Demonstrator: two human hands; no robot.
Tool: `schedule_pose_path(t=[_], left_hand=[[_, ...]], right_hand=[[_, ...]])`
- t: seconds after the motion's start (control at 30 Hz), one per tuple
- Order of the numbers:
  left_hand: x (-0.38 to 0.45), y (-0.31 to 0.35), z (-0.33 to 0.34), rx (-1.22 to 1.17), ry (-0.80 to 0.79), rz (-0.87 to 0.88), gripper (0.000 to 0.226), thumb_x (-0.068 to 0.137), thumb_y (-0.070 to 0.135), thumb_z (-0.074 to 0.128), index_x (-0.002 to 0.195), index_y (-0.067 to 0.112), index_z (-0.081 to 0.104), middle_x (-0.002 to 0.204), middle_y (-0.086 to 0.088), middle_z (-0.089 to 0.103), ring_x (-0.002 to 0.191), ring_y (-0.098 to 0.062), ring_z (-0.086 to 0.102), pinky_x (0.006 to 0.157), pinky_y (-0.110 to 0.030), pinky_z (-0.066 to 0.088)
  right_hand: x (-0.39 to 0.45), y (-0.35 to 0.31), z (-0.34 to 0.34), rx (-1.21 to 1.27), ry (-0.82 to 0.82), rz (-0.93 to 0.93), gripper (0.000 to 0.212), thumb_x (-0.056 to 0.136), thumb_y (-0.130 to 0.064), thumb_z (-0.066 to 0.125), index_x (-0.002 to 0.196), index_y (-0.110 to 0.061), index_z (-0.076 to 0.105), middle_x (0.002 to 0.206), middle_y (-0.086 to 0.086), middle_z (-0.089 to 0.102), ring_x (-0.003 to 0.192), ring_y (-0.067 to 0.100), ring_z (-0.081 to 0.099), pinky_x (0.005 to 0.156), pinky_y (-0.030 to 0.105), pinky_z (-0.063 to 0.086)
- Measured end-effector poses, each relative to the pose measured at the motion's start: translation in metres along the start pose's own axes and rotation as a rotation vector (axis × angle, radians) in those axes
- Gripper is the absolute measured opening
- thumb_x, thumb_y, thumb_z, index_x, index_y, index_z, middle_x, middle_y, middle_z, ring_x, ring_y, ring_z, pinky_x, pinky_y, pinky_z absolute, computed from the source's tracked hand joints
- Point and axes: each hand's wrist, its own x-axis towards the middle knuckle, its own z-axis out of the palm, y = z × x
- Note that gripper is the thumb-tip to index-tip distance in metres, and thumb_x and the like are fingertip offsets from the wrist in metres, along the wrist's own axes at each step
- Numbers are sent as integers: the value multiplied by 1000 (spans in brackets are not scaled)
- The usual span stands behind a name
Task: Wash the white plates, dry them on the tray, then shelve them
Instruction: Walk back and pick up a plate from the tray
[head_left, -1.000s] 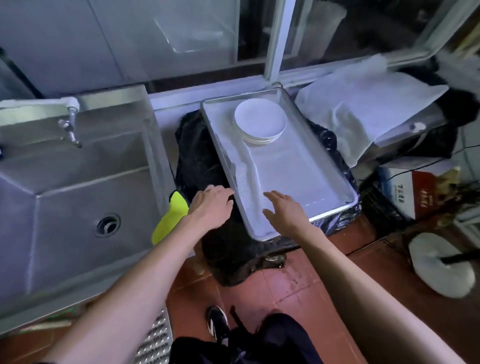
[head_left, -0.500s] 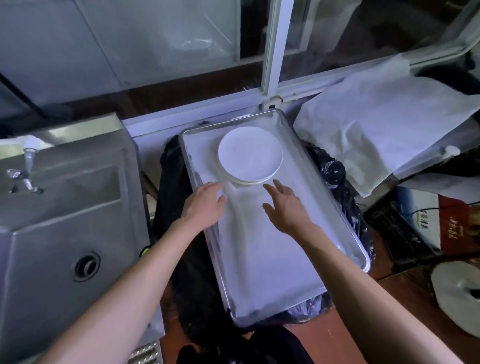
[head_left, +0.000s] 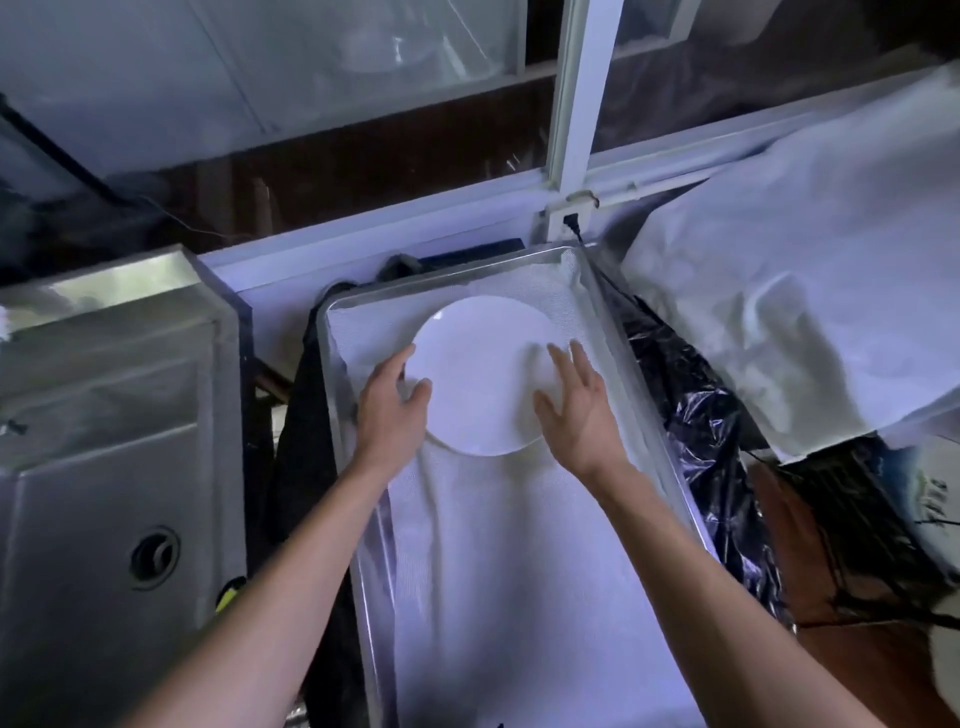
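Two bare hands reach over one metal tray (head_left: 613, 322) lined with a white cloth (head_left: 519, 571). At the far end of the tray lies a white plate (head_left: 480, 374), seen from above as a single round disc; whether more plates are stacked under it cannot be told from this angle. The left hand (head_left: 389, 410) sits at the plate's left edge, its thumb lying on the rim and its fingers curved along the side, so its grip looks to be closing on the plate's edge, though the fingertips below the rim are hidden. The right hand (head_left: 576, 410) is at the plate's right edge with its fingers spread and fairly straight, resting on or just over the rim; its grip is spread, not pinching. The tray rests on something wrapped in black plastic (head_left: 691, 395), which shows along both long sides. To the left stands one steel sink (head_left: 104, 467) with one round drain (head_left: 154, 557) in its floor, and a small patch of yellow-green shows just beside its right wall near the left forearm. To the right, one large white sheet (head_left: 805, 291) is draped over a bulky shape. Behind the tray runs a white window frame (head_left: 571, 104) with one upright post between the glass panes.
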Motion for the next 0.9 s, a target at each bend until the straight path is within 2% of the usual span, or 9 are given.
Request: schedule_pose_path(t=[0.2, 0.37, 0.47, 0.53, 0.57, 0.67, 0.73, 0.8, 0.9], left_hand=[[13, 3, 26, -342, 96, -95, 49, 91, 4, 64, 137, 22, 60, 133, 18, 59, 122, 3, 50, 110, -20, 38], [8, -8, 39, -409, 119, -63, 61, 88, -2, 62, 139, 30, 56, 137, 20, 58, 122, 6, 51, 92, -2, 39], [7, -12, 45, -438, 123, -40, 66, 87, -6, 61, 142, 31, 54, 135, 34, 53, 123, 19, 45, 93, 0, 35], [8, -13, 49, -473, 144, -32, 66, 87, -9, 60, 142, 28, 54, 135, 34, 52, 125, 19, 44, 95, 0, 35], [7, -12, 51, -493, 157, -29, 65, 87, -9, 59, 142, 26, 54, 137, 32, 53, 126, 17, 44, 96, -1, 35], [7, -12, 56, -552, 211, -10, 60, 84, 2, 59, 140, 25, 56, 138, 24, 56, 132, 4, 47, 103, -12, 37], [6, -11, 58, -587, 240, -4, 58, 80, 8, 58, 136, 23, 58, 136, 22, 59, 131, -1, 49, 104, -17, 39], [2, -9, 58, -617, 265, -16, 54, 79, 10, 57, 132, 22, 60, 131, 23, 61, 128, 0, 51, 99, -13, 39], [-7, -9, 58, -637, 307, -30, 47, 77, 11, 56, 124, 20, 62, 123, 24, 63, 123, -2, 52, 99, -15, 39]], right_hand=[[19, 5, 14, 180, 51, 18, 61, 101, -24, 58, 156, -18, 33, 160, 15, 31, 149, 28, 28, 117, 27, 21], [23, 0, 23, 263, 178, 0, 54, 100, -19, 59, 151, -17, 42, 151, 11, 42, 140, 27, 40, 112, 24, 27], [25, -4, 29, 358, 251, 18, 51, 99, -21, 62, 147, -20, 47, 151, 3, 44, 141, 19, 39, 117, 32, 31], [28, -7, 33, 434, 295, 71, 49, 97, -17, 64, 144, -24, 52, 150, -2, 47, 140, 14, 41, 117, 38, 35], [28, -9, 35, 465, 313, 98, 49, 96, -14, 64, 142, -26, 54, 150, -3, 48, 139, 10, 41, 118, 32, 35], [27, -14, 37, 497, 360, 128, 45, 93, -7, 63, 133, -27, 62, 147, -3, 51, 128, -20, 36, 107, 2, 26], [25, -16, 37, 519, 367, 129, 40, 92, -4, 62, 124, -27, 68, 141, -5, 53, 121, -27, 36, 103, 0, 28], [22, -18, 35, 549, 360, 135, 38, 91, -1, 62, 118, -27, 71, 136, -8, 54, 119, -29, 36, 99, -3, 28], [18, -19, 35, 562, 354, 126, 38, 90, 0, 62, 114, -29, 72, 138, -5, 57, 126, -26, 33, 100, -4, 22]])
